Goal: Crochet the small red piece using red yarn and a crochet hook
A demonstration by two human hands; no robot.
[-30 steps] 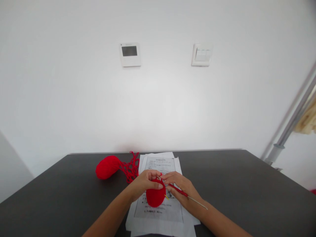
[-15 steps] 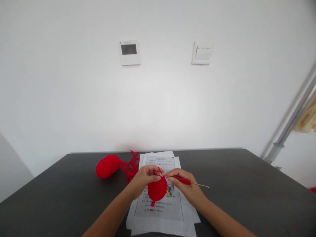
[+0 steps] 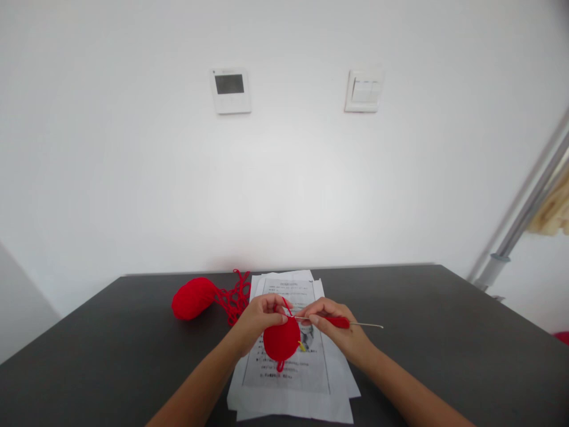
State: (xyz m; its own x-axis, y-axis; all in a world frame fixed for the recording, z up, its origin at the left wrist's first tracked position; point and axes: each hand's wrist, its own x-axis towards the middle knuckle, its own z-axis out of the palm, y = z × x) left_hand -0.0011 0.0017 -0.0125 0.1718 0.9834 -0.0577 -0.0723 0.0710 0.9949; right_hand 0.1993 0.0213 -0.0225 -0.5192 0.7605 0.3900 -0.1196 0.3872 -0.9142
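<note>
My left hand (image 3: 260,323) is closed, pinching the top edge of a round red crocheted piece (image 3: 281,341) held above the printed paper sheets (image 3: 293,379). A small yellow marker hangs at the piece's right edge. My right hand (image 3: 340,332) is closed on a crochet hook (image 3: 342,322) with a red grip and a thin metal shaft, lying almost level, its tip at the piece's top edge. A red strand runs from the work toward a red yarn ball (image 3: 192,298) and loose yarn loops (image 3: 235,299) at the left.
A dark grey table (image 3: 444,344) stands against a white wall with a small thermostat panel (image 3: 230,90) and a light switch (image 3: 363,91). A grey metal pole (image 3: 520,228) leans at the right.
The hook swung from slanting down to the right up to nearly level. Both hands and the red piece rose a little from the paper. The view tilted slightly down.
</note>
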